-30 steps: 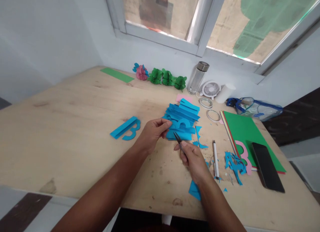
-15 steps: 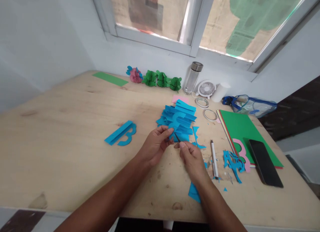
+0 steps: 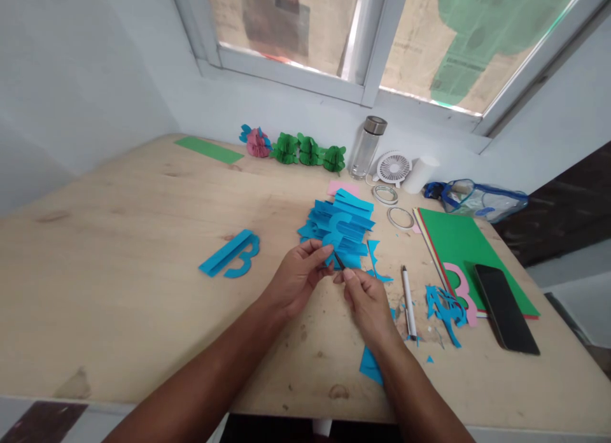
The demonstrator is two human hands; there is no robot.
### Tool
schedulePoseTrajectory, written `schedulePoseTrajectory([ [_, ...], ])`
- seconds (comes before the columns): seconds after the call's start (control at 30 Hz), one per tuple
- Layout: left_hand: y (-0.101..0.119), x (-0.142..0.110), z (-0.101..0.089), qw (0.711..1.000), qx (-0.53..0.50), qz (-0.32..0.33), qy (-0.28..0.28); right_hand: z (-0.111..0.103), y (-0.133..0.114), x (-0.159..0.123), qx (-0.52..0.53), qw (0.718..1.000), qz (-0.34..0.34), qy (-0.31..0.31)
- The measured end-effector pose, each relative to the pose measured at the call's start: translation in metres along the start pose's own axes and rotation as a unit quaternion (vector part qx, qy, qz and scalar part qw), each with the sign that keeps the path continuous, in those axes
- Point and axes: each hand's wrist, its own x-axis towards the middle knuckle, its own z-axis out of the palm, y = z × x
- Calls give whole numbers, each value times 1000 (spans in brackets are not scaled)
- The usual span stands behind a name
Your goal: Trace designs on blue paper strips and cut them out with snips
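My left hand pinches a blue paper piece with a curved cut edge between thumb and fingers. My right hand is closed on small scissors; their dark blades point up and left against the paper's lower edge, and the handles are mostly hidden in my fingers. Just behind the held piece lies a pile of folded blue paper strips. Apart from both hands, a folded blue paper cutout with a scalloped side rests to the left.
Blue scraps, a white pen, a black phone and green paper sheets lie to the right. At the back stand a glass bottle, a small fan and green paper decorations. Tape rolls lie near the fan.
Both hands stay almost in place with the paper and scissors. The view has shifted very slightly; nothing else has visibly moved.
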Motion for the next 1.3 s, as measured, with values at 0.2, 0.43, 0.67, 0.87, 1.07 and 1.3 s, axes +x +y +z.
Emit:
schedulePoseTrajectory([
  [0.2, 3, -3, 1, 999, 45, -9, 6, -2, 0, 1, 1, 1000, 0, 12],
  [0.43, 2, -2, 1, 995, 94, 19, 26, -1, 4, 2, 9, 1000, 8, 13],
  [0.67, 0, 0, 0, 994, 98, 39, 24, 0, 0, 1, 4, 1000, -2, 8],
  [0.87, 0, 1, -1, 995, 88, 39, 34, 1, 1, 1, 13, 1000, 12, 6],
  [1.07, 0, 0, -1, 992, 107, 47, 37, 2, 0, 1, 6, 1000, 12, 9],
  [1.3, 1, 0, 0, 991, 115, 58, 47, 2, 1, 2, -18, 1000, 6, 21],
])
